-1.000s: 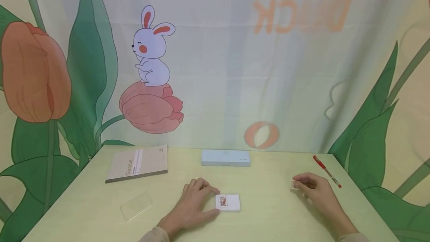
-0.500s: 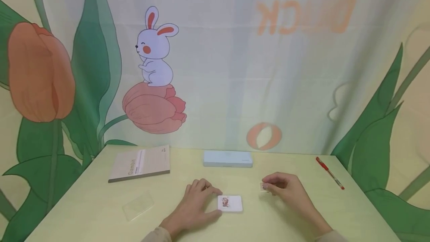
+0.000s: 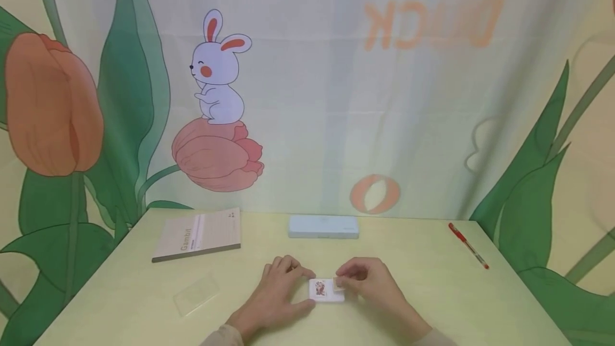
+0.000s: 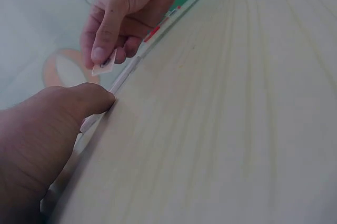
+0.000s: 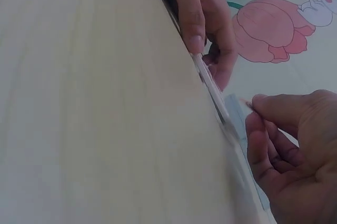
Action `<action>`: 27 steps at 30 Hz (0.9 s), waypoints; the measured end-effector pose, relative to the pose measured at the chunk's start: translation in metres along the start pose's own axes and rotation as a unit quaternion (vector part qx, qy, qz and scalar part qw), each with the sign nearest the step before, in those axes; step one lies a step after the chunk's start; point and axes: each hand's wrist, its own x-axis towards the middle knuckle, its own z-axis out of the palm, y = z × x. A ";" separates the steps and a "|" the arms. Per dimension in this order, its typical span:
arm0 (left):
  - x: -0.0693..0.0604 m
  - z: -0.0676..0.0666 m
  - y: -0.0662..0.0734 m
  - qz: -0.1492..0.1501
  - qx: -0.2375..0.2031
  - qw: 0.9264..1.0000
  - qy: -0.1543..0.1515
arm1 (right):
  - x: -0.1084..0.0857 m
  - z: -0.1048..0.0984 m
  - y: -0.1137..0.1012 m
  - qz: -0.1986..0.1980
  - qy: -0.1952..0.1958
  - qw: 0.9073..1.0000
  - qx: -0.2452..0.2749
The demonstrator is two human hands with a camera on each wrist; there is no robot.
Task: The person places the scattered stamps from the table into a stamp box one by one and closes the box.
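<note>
A small white case (image 3: 326, 298) with a red printed picture on its left half lies flat on the table. My left hand (image 3: 278, 292) holds the case's left end between thumb and index finger. Between the thumb and index finger of my right hand (image 3: 377, 284) is a small pale square piece (image 3: 338, 284), over the case's right half. In the left wrist view the piece (image 4: 104, 67) shows a dark mark and hangs above the case. The right wrist view shows it edge-on, apart from the case (image 5: 213, 89).
A clear rectangular lid (image 3: 196, 295) lies to the left. Behind it is a notebook (image 3: 206, 234); a light blue box (image 3: 323, 227) stands at the back middle. A red pen (image 3: 468, 245) lies at the back right. A printed curtain (image 3: 307, 95) hangs behind the table.
My right hand has moved left with the small square piece, from near the pen to over the case. The left hand has stayed at the case's left end.
</note>
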 end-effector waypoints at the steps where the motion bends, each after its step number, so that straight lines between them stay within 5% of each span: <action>1: 0.000 0.000 0.000 0.000 0.000 1.000 0.000 | 0.001 0.003 0.000 0.003 0.002 1.000 -0.004; 7: -0.001 0.001 0.001 0.004 0.002 1.000 0.005 | 0.000 0.011 0.003 0.025 0.006 1.000 -0.013; 27: 0.000 0.000 0.001 0.007 0.007 1.000 0.009 | -0.002 0.015 0.005 -0.004 0.026 0.993 -0.117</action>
